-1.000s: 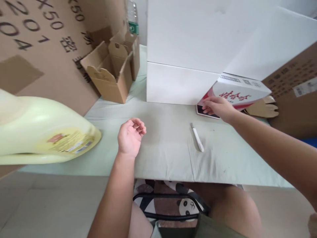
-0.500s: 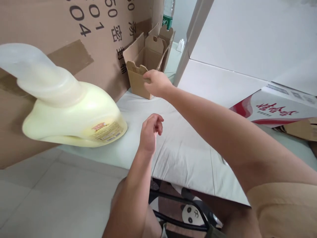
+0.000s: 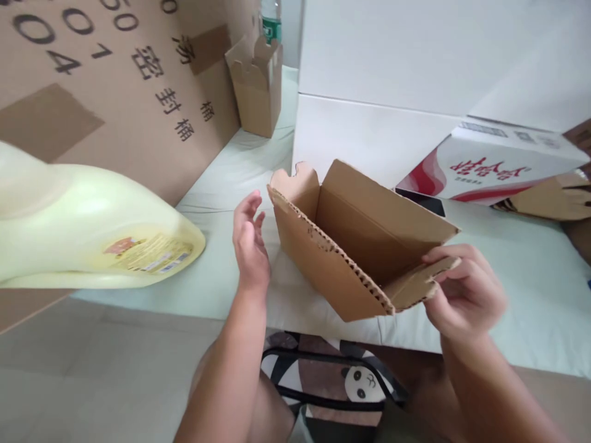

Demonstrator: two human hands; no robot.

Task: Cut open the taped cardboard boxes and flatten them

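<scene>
A small open-topped cardboard box (image 3: 323, 258) is tilted in front of me, over the pale green cloth. My right hand (image 3: 466, 292) pinches the notched flap at its near right end, thumb on one side and fingers on the other. Just left of the box, my left hand (image 3: 252, 243) is raised with its fingers apart and curved, holding nothing. It does not appear to touch the cardboard. The inside of the box looks bare where I can see it.
A large pale yellow jug (image 3: 92, 227) looms at the left, before a big printed carton (image 3: 124, 80). Another small cardboard box (image 3: 256, 92) stands behind, near a plastic bottle (image 3: 271, 24). A red and white box (image 3: 489, 163) and a dark flat object (image 3: 422, 203) lie at right.
My right hand has brought one small cardboard box toward me and to the right, away from the other beside the carton. My left hand has shifted slightly left and its fingers have opened. The view has turned.
</scene>
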